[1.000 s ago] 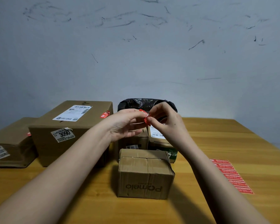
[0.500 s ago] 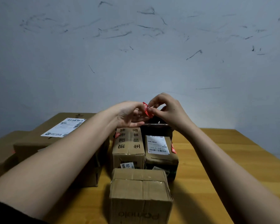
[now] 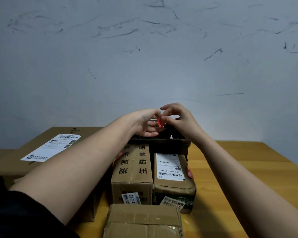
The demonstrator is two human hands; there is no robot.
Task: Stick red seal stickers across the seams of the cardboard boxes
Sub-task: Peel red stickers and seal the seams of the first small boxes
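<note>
Scuffed grey wall (image 3: 144, 66) stands behind a wooden table (image 3: 230, 169) crowded with cardboard boxes.

Red sticker (image 3: 159, 122): held in the air between both hands, above the black-wrapped parcel (image 3: 169, 141) at the far end of the group. It is curled and only partly visible; print not legible.

Right hand (image 3: 181, 117): fingers curled, thumb and forefinger pinching the sticker from the right side.

Left hand (image 3: 147, 122): thumb and forefinger meeting the sticker from the left, remaining fingers extended loosely below. It appears to pinch the same sticker, though the contact point is partly hidden.

Parcel: dark glossy wrapping, directly beneath the hands, touching the far ends of two boxes.

Middle box (image 3: 132, 170): tan, black printed characters on top, a white label on its near face. A red seal (image 3: 119, 156) shows at its left edge, partly hidden by the left forearm.

Labelled box (image 3: 172, 172): just right of the middle box, sides touching, white barcode label on top, a red seal (image 3: 189, 172) on its right edge.

Near box (image 3: 143, 222): at the bottom edge of the view, taped flaps up.

Large box (image 3: 46, 148): at left, shipping label on top, partly behind the left arm.
</note>
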